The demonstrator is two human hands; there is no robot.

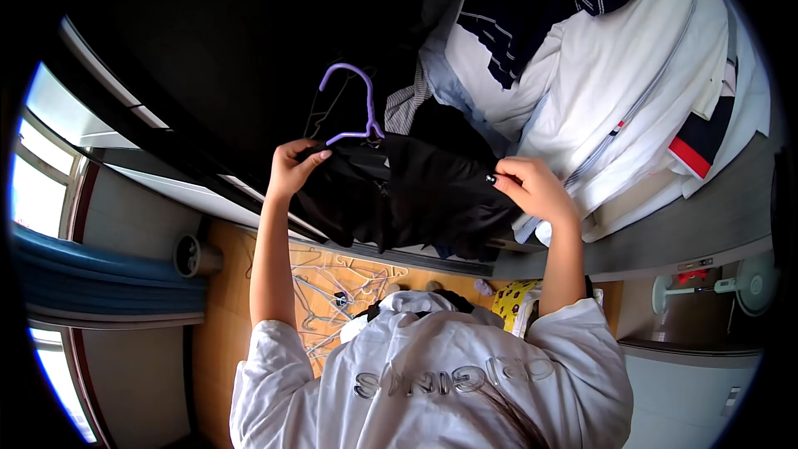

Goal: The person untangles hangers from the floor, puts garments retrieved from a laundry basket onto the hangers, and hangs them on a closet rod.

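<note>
A black garment (pixel 449 187) stretches between my two hands, with a purple hanger (pixel 369 108) at its upper edge. The hanger's hook points up, and part of its lower body is hidden by the dark cloth. My left hand (pixel 293 170) pinches the garment's left end, close to one arm of the hanger. At the other end, my right hand (pixel 532 189) grips the cloth between thumb and fingers. The garment's exact kind cannot be told. Just behind the purple hanger is a thin, dark wire hanger (pixel 318 112).
White shirts (pixel 598 91) and a navy garment (pixel 524 25) hang at the right. Several loose hangers (pixel 312 303) lie on the wooden floor (pixel 224 308) below. A bin (pixel 196 256) stands by the blue curtain (pixel 108 283); a white fan (pixel 752 289) is at far right.
</note>
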